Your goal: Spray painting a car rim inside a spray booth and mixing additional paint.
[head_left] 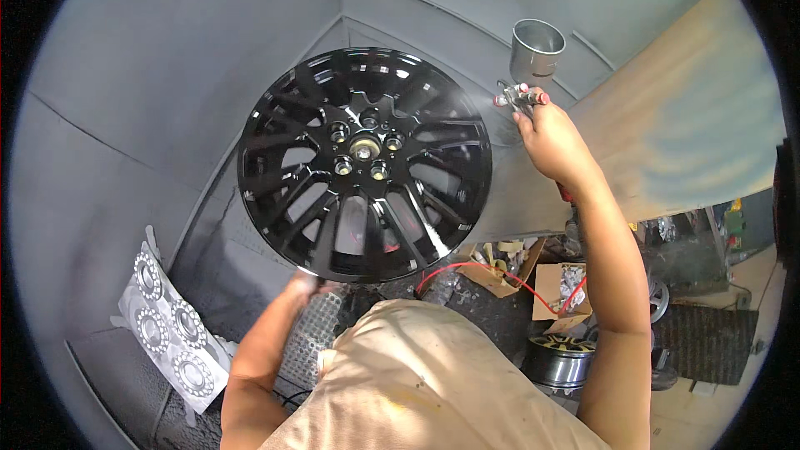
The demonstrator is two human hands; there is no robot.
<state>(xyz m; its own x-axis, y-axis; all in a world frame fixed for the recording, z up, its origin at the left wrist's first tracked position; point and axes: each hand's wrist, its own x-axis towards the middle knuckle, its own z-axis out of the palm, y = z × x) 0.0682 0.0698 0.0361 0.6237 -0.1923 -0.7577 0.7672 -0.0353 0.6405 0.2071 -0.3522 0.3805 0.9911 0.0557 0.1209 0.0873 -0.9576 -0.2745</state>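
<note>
A glossy black multi-spoke car wheel rim (pixel 363 179) is held up in front of me, face toward me, its hub and lug holes showing. My right hand (pixel 552 143) grips a spray gun (pixel 523 100) to the right of the wheel, with the gun's nozzle end toward it. On top of the gun sits a metal paint cup (pixel 533 54). My left hand (pixel 308 282) is at the wheel's lower left edge; it is smeared by motion and its fingers are mostly hidden. A pale streak of glare lies on a lower right spoke.
A red hose (pixel 467 265) runs below the wheel toward my right side. Cardboard boxes (pixel 496 283) with scraps and another wheel (pixel 560 360) stand on the floor at right. A sheet with round patterned parts (pixel 171 329) leans at lower left. Grey walls (pixel 183 50) enclose the far side.
</note>
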